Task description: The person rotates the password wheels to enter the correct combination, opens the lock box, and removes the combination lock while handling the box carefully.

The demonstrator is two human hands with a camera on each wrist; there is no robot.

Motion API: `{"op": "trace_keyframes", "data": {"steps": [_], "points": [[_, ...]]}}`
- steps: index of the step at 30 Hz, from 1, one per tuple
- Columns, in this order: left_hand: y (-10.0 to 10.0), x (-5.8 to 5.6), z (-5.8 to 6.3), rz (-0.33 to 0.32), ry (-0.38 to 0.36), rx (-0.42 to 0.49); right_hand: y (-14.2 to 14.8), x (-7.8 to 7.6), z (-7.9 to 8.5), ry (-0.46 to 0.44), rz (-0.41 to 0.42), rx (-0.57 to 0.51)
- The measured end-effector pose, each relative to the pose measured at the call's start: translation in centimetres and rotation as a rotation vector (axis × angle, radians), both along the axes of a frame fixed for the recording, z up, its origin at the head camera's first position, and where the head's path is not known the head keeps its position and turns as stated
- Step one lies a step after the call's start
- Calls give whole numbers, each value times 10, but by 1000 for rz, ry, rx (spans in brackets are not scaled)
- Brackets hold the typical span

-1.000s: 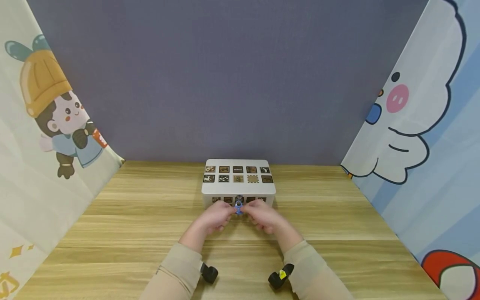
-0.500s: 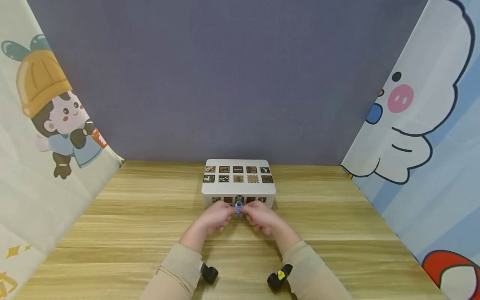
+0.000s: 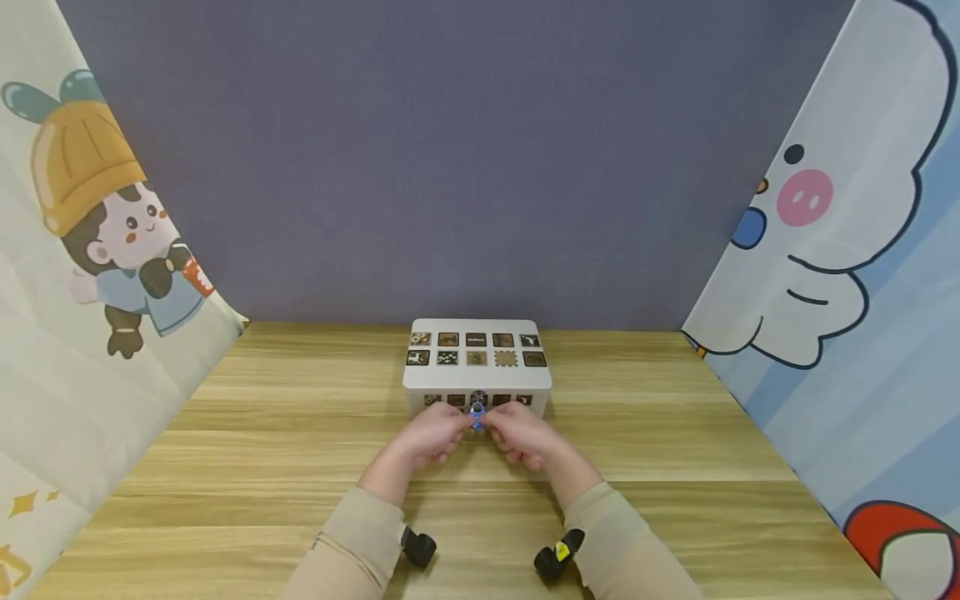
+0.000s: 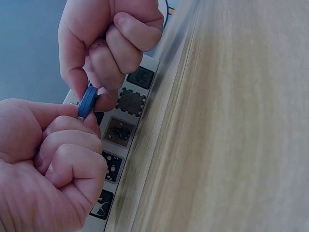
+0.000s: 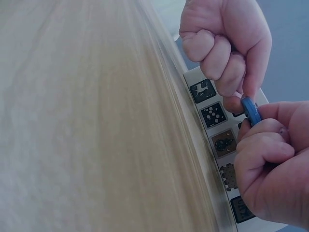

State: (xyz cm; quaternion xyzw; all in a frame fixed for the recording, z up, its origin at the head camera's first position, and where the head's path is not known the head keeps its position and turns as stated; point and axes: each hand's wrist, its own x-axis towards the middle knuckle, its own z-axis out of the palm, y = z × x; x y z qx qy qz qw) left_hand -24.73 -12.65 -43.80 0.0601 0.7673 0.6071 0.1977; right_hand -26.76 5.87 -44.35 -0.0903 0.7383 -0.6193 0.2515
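A small blue padlock (image 3: 477,418) hangs at the metal clasp (image 3: 478,397) on the front of a white box (image 3: 477,379). My left hand (image 3: 433,431) pinches the padlock's left side between thumb and forefinger, and my right hand (image 3: 525,432) pinches its right side the same way. In the left wrist view the blue padlock body (image 4: 87,102) shows edge-on between the fingertips of both hands. The right wrist view has the padlock (image 5: 251,111) close against the box front, with the other fingers of each hand curled in. Fingers hide part of the lock.
The box, decorated with dark and brown square pictures, stands at the back of a wood-grain table (image 3: 300,467), near a grey-blue panel (image 3: 465,167). Cartoon-printed curtains (image 3: 847,275) flank the table. Black wrist cameras (image 3: 418,547) sit on both sleeves.
Both hands keep their pinch on the padlock with hardly any motion. The right forearm has shifted very slightly left, and the side curtains have swayed a little. The box stays put.
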Motion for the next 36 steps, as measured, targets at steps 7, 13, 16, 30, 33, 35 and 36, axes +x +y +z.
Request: {"op": "trace_keyframes", "data": {"steps": [7, 13, 16, 30, 33, 35, 36], "points": [[2, 4, 4, 11, 0, -5, 1, 3, 3, -2, 7, -6], [2, 6, 4, 5, 1, 2, 0, 5, 4, -2, 3, -9], [2, 6, 4, 4, 0, 2, 0, 6, 5, -3, 1, -8], [1, 6, 4, 6, -1, -1, -1, 7, 4, -10, 0, -14], [1, 6, 4, 10, 1, -4, -1, 6, 4, -11, -4, -13], [0, 6, 4, 14, 1, -4, -1, 6, 4, -11, -6, -12], [0, 6, 4, 16, 0, -4, -1, 6, 4, -10, -8, -11]]}}
